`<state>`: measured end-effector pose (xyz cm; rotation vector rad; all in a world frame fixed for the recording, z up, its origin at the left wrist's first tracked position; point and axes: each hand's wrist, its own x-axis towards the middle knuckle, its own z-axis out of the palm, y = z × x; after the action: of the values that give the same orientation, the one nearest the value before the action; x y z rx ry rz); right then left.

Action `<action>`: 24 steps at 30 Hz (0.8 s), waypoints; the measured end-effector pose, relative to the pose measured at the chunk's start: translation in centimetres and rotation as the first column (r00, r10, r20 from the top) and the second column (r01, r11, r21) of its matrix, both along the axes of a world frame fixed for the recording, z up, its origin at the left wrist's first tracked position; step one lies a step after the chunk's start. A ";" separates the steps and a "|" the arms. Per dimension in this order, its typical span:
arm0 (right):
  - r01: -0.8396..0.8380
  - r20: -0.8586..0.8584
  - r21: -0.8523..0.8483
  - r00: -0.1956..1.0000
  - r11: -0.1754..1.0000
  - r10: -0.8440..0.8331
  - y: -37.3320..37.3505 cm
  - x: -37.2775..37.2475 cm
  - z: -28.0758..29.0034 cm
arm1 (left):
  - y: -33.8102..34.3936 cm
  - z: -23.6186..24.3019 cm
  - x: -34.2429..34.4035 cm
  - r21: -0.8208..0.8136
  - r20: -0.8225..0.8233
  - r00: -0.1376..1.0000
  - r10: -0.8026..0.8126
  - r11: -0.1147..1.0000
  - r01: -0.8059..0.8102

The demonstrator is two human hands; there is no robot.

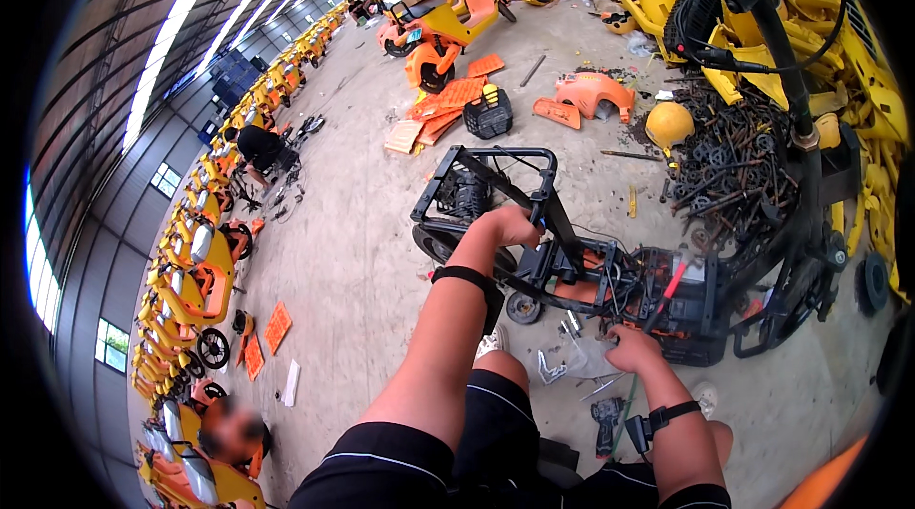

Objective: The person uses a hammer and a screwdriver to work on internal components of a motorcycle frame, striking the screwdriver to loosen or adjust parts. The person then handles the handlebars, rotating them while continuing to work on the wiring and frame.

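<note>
A stripped black scooter frame lies across the floor in front of me, with wiring and a dark box-like section at its right. My left hand is closed around a black tube near the rear rack. Lower right, my right hand grips a long tool with a red-and-black handle, angled up over the frame; its far end is blurred. Below that hand lie a cordless drill and a thin green strip. Loose metal tools rest by my feet.
Dark metal parts and yellow panels are heaped at right, beside an upright handlebar column. Orange panels and a partly stripped scooter lie beyond. Scooters line the left wall; a person crouches there.
</note>
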<state>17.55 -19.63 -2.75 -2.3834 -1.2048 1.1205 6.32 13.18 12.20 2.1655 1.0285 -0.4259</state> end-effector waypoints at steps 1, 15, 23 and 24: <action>0.017 -0.010 0.008 1.000 1.000 -0.017 0.1 0.1 0.7 | 0.0 0.0 -0.2 -0.014 0.009 1.000 0.003 1.000 -0.002; 0.059 -0.068 -0.005 0.996 0.998 -0.059 0.3 0.4 -0.2 | -0.8 0.8 -0.5 0.066 -0.035 0.999 0.010 0.998 -0.007; -0.050 -0.068 -0.082 0.997 0.995 0.044 0.3 -1.0 -2.9 | -0.8 0.6 -1.1 0.109 -0.022 1.000 0.005 0.994 -0.003; -0.070 -0.073 -0.109 0.995 0.992 0.063 0.4 -1.3 -2.9 | -0.7 0.4 -1.2 0.126 -0.026 1.000 0.002 0.992 0.001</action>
<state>16.23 -19.23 -5.69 -2.3779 -1.2376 1.3128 5.13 12.48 12.57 2.2765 1.0969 -0.3996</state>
